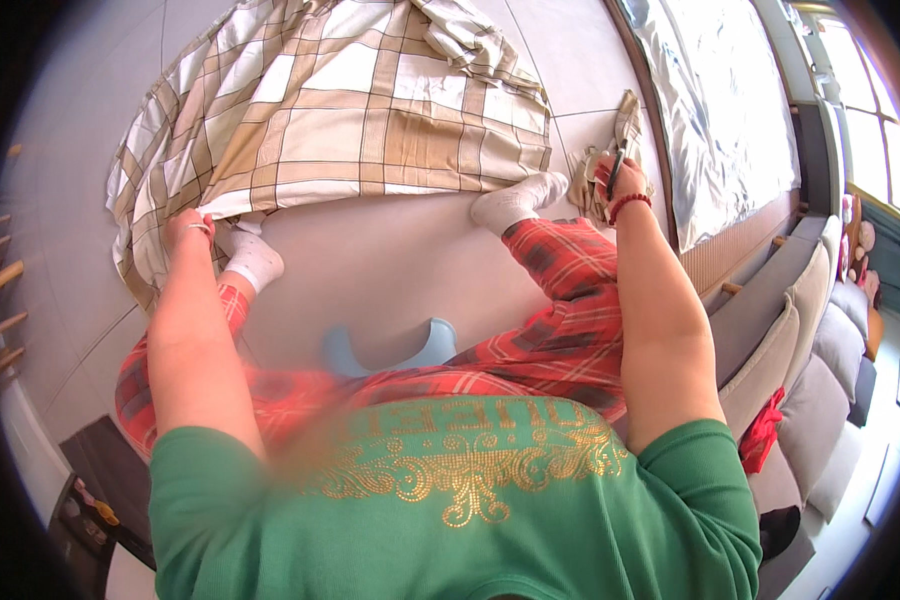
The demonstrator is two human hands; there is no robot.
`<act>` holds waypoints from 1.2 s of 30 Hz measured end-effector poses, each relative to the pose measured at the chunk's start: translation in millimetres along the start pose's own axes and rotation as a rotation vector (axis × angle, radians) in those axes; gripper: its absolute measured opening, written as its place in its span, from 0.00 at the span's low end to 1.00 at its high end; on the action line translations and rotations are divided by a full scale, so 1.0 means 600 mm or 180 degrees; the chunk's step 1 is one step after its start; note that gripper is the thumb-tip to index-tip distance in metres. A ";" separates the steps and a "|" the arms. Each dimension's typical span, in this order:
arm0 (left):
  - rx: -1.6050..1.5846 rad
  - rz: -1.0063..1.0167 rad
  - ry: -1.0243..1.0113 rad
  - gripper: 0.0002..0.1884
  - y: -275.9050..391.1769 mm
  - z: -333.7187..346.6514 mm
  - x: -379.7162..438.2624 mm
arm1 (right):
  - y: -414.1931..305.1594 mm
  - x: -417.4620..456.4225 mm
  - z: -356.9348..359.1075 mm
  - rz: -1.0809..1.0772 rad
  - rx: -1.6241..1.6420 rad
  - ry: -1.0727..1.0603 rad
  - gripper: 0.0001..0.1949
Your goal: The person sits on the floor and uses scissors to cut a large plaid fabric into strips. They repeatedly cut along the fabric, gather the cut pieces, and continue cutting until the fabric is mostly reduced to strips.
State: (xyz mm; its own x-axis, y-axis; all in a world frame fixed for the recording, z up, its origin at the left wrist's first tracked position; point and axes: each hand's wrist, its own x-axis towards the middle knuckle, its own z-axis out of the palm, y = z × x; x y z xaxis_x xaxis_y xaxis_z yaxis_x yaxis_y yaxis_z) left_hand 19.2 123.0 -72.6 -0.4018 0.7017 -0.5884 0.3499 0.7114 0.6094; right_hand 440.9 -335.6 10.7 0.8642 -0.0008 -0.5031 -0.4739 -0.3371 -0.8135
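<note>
A large plaid cloth [360, 135] in beige, brown and white lies spread and rumpled on the floor in front of me. My left hand [190, 227] pinches its near edge at the left, close to one of my white-socked feet [253, 259]. Off the cloth's right side, my right hand [621, 182] is closed around dark-handled scissors [616, 166], whose blades are hard to make out. Beneath and beyond that hand lies a crumpled scrap of matching fabric [627, 116]. My other socked foot [517, 202] touches the cloth's near right edge.
Under me is a low light-blue plastic stool [439, 343], partly hidden by my legs. A low table [720, 127] with a shiny clear cover stands at the right. Behind it runs a grey sofa [772, 337] with cushions and a red cloth [762, 431]. Wooden legs [6, 277] show at far left.
</note>
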 end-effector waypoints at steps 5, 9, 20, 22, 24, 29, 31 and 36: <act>0.0189 -0.0216 -0.0246 0.08 -0.025 -0.004 0.005 | 0.004 -0.034 0.006 -0.0074 -0.0371 -0.0089 0.07; 0.0060 -0.0268 -0.0376 0.08 -0.035 0.001 0.031 | -0.011 -0.032 0.009 0.0178 -0.0910 0.0722 0.08; 0.0357 -0.0380 -0.0151 0.06 -0.059 -0.003 0.109 | 0.155 0.093 0.044 0.1465 -0.0338 -0.0130 0.12; 0.0270 -0.0420 -0.0010 0.06 -0.059 -0.004 0.119 | 0.200 0.127 0.039 0.1867 0.0032 -0.0218 0.11; 0.0190 -0.0413 0.0115 0.06 -0.058 -0.004 0.125 | 0.244 0.153 0.040 0.1291 -0.0822 0.0050 0.09; 0.0122 -0.0557 0.0223 0.07 -0.063 -0.004 0.123 | 0.285 0.160 0.050 0.0390 -0.2079 0.0335 0.11; 0.0046 -0.0614 0.0273 0.08 -0.065 -0.002 0.121 | 0.275 0.148 0.054 0.0312 -0.2041 0.0271 0.11; -0.0075 -0.0658 0.0250 0.11 -0.067 -0.001 0.120 | 0.257 0.127 0.068 0.0213 -0.1074 0.0058 0.12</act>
State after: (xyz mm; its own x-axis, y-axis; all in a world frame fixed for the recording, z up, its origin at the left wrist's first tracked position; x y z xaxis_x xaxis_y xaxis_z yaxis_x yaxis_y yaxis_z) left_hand -24.1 144.6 -139.2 -0.5279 0.5352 -0.6594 0.2338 0.8380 0.4930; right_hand 426.9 -349.3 -165.2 0.8375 -0.0492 -0.5442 -0.4496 -0.6281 -0.6351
